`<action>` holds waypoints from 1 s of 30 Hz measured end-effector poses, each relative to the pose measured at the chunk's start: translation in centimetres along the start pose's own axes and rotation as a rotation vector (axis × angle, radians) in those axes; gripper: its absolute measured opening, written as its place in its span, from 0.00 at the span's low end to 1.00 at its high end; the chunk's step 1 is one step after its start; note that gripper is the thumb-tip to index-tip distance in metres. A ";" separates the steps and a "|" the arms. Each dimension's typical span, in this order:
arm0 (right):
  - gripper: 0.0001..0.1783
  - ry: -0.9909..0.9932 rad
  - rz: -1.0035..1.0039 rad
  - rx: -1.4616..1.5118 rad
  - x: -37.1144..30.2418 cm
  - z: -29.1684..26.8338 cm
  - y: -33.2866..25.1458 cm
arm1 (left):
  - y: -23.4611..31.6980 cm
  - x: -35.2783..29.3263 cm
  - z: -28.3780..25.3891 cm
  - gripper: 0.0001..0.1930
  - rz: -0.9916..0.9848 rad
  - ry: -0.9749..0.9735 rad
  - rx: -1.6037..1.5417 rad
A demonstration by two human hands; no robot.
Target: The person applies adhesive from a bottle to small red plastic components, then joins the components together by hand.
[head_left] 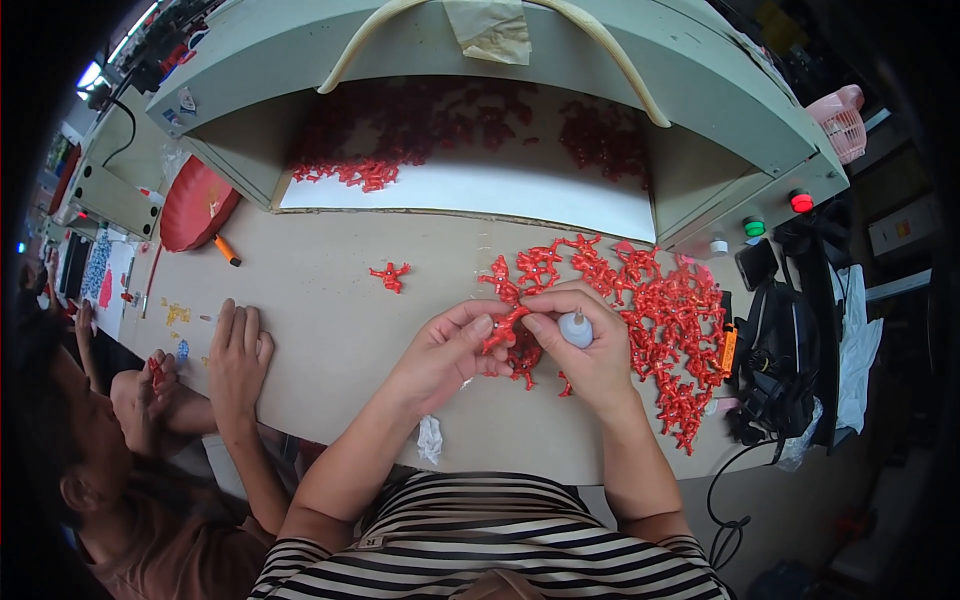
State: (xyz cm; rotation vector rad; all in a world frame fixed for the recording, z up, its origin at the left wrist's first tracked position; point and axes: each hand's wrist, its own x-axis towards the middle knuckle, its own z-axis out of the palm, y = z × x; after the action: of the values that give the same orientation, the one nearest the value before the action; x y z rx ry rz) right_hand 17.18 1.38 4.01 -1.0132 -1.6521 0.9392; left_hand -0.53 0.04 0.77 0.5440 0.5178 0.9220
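Observation:
Between my two hands is a small red plastic figure (503, 330), held over the table. My left hand (447, 345) grips it from the left between thumb and fingers. My right hand (597, 355) is closed round a small pale, blue-grey squeeze bottle (575, 328), with its thumb and fingertips up against the figure's right side. A large pile of similar red figures (660, 330) spreads over the table to the right, and some lie just beyond my hands. One more red figure (390, 277) lies alone to the left.
Behind stands a grey box-like cabinet (720, 165) with red figures (360, 173) on white paper inside. A black bag (775, 340) sits at the right, a red tray (198, 205) and orange-handled tool (228, 250) at the left. Crumpled tissue (429, 440) lies near me. A co-worker's hand (240, 365) rests on the table.

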 end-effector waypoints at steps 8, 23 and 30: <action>0.07 0.007 0.134 0.107 -0.1 0.1 -0.4 | -0.3 0.2 -0.2 0.12 0.031 0.026 0.017; 0.13 0.097 0.244 0.269 -0.6 -0.3 0.0 | 2.1 -1.8 -1.4 0.10 0.292 0.303 0.547; 0.14 0.079 0.234 0.287 -0.5 -0.6 0.2 | 3.7 -3.9 -2.3 0.09 0.276 0.542 1.212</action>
State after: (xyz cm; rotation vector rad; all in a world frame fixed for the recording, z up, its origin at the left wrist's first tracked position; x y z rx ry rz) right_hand 17.84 1.09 3.83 -1.0439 -1.3069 1.2355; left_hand -6.14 -0.99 2.08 1.4938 1.5500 0.9459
